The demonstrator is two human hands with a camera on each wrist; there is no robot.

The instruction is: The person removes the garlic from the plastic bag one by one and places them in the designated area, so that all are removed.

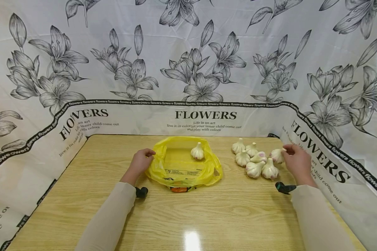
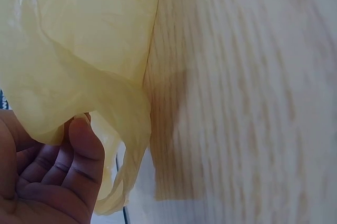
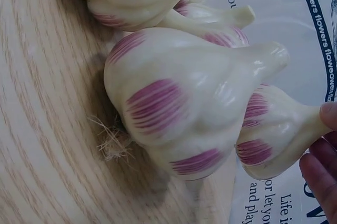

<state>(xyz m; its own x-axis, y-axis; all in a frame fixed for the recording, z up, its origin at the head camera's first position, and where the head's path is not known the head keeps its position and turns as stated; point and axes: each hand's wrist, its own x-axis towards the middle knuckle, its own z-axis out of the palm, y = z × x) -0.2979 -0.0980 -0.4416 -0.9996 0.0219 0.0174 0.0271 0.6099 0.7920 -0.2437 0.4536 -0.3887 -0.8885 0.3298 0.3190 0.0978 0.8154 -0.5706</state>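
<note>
A yellow plastic bag (image 1: 179, 164) lies with its mouth spread wide on the table, and one garlic bulb (image 1: 197, 151) is inside it. My left hand (image 1: 141, 162) pinches the bag's left rim; in the left wrist view the thumb and curled fingers (image 2: 84, 145) hold the thin film. On the right, my right hand (image 1: 296, 162) grips a garlic bulb (image 1: 277, 156) by its stem, as the right wrist view also shows for that bulb (image 3: 268, 129). Just left of it sits a cluster of several more garlic bulbs (image 1: 254, 169), white with purple streaks.
The wooden table (image 1: 232, 216) extends in front of the bag and the cluster. A white cloth (image 1: 204, 118) with printed flowers and lettering stands behind and at both sides. Dark straps with small devices (image 1: 284, 188) sit at the wrists.
</note>
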